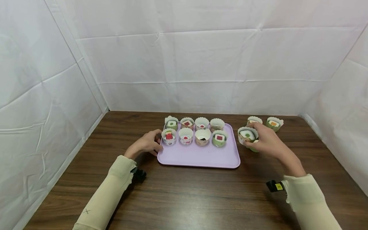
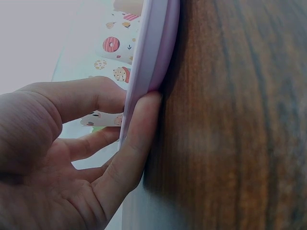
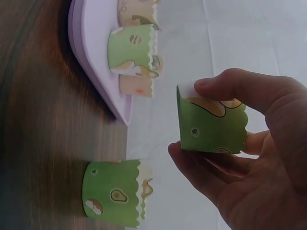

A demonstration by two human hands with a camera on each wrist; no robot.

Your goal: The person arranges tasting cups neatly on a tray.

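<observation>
My left hand (image 1: 148,142) pinches the left rim of a lilac tray (image 1: 198,158); in the left wrist view, fingers lie on both sides of the rim (image 2: 152,52). To the right of the tray, my right hand (image 1: 267,140) holds a green paper baking cup (image 3: 213,127) by its sides, raised off the table. Inside that cup is a white piece with a green dot (image 1: 247,135). A second green baking cup (image 3: 112,194) stands below it on the table, mostly hidden in the head view.
Two rows of paper cups, among them a green one (image 1: 219,142), fill the tray's back half, with small coloured pieces inside. Two more cups (image 1: 254,120), (image 1: 274,124) stand at the table's back right. White cloth (image 1: 201,64) surrounds the dark wooden table (image 1: 187,198).
</observation>
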